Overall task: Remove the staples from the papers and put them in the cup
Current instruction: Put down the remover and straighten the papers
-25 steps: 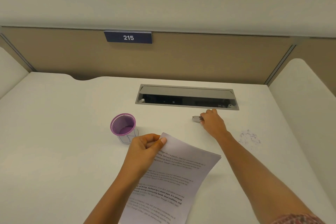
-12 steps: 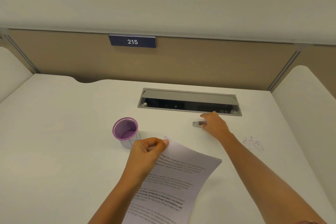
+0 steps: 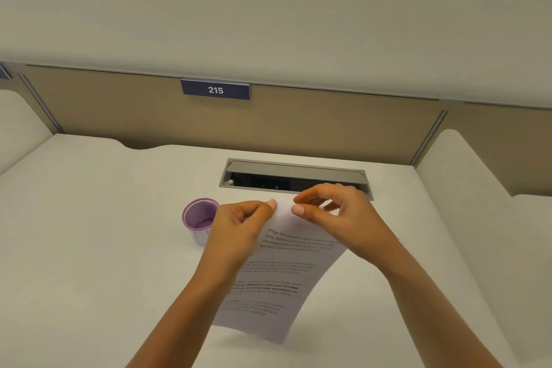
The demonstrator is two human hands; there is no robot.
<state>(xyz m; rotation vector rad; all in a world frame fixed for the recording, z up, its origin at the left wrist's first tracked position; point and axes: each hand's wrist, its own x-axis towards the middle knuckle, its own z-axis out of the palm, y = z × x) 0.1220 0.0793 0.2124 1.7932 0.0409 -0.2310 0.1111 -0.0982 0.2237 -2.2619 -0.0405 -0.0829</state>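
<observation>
My left hand (image 3: 242, 224) pinches the top left corner of the printed papers (image 3: 277, 278) and holds them lifted off the white desk (image 3: 89, 248). The lower end of the sheets curls down toward me. My right hand (image 3: 337, 215) is at the same top edge, its thumb tip on the paper a short gap from my left thumb. A small pale tool, the staple remover (image 3: 328, 205), shows between its fingers. The purple cup (image 3: 186, 212) stands upright just left of my left hand. I cannot make out a staple.
A grey cable tray (image 3: 295, 170) with an open flap is set into the desk just behind my hands. A tan partition with a sign reading 215 (image 3: 215, 89) closes the back. White side panels stand at left and right.
My right hand left the spot on the desk where the staple remover lay and came to the papers' top edge. My left hand raised the papers higher and further forward.
</observation>
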